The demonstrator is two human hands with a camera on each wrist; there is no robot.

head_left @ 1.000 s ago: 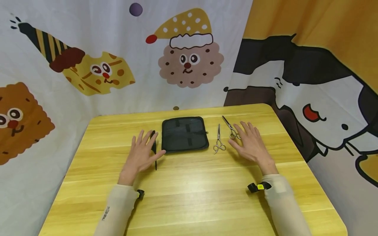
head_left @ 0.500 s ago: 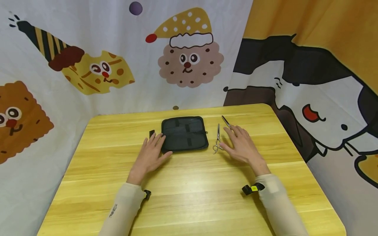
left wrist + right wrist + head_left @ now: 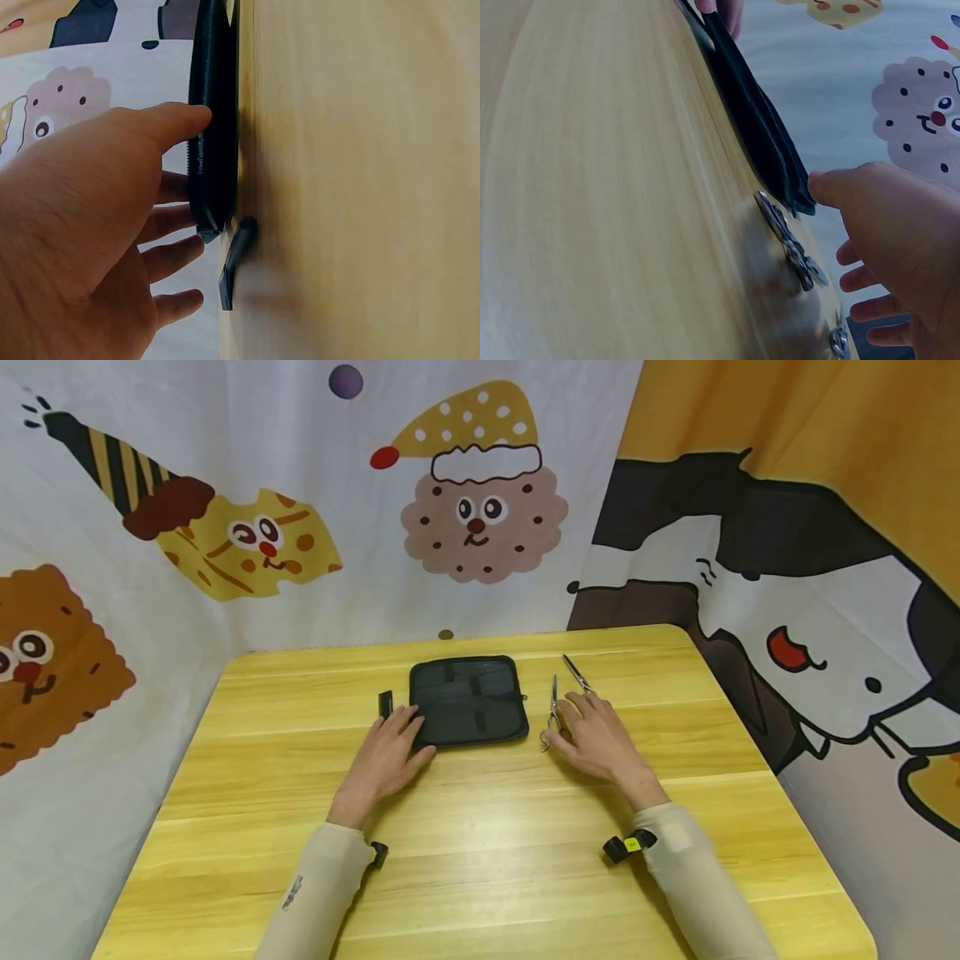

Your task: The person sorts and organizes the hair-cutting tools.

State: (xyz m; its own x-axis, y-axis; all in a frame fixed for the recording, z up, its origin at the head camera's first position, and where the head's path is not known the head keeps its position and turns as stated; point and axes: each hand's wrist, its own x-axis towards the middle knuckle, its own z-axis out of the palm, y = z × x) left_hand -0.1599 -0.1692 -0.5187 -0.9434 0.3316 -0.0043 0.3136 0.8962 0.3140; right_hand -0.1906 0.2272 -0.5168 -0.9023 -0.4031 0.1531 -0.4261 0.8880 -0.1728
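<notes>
A black zip case lies flat on the table, its inner straps facing up. At its left front corner my left hand touches the edge with fingers spread and fairly straight; the left wrist view shows the thumb beside the case. A black comb is partly hidden under that hand. On the other side, my right hand hovers over silver scissors, fingers relaxed and holding nothing. A second pair of scissors lies behind it, its handles covered by the hand.
The wooden table has rounded corners. A printed curtain hangs right behind its back edge, and another cartoon-print curtain runs along the right side. Black wrist straps sit on both sleeves.
My left hand has moved right, from above the comb onto the case's corner. My right hand has moved left and a little towards me, over the nearer scissors. The case and scissors stay put.
</notes>
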